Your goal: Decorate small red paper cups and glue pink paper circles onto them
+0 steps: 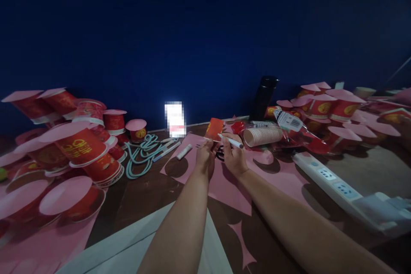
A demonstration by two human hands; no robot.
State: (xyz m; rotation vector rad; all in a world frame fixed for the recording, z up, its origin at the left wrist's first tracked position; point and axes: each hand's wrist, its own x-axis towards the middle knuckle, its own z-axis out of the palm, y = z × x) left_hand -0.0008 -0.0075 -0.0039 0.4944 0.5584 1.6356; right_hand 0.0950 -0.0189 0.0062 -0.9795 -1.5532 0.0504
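My left hand (205, 155) is closed on a small red paper cup (214, 128) with gold print, held over the pink paper. In my right hand (234, 156) is a white marker pen (231, 140), gripped between thumb and fingers, its left end close to the cup's lower edge. Black loops (220, 153), perhaps scissor handles, show between the two hands. Beneath lies a sheet of pink paper (221, 190) with round holes cut from it. A glue stick (184, 152) rests on its left part.
Red cups topped with pink discs crowd the left (81, 145) and right (345, 107). Beside the right hand lies a stack of paper cups (263, 135) in plastic. A black bottle (263, 97), power strip (330, 180), coiled cable (141, 158) and bright pixelated screen (175, 119) surround the work.
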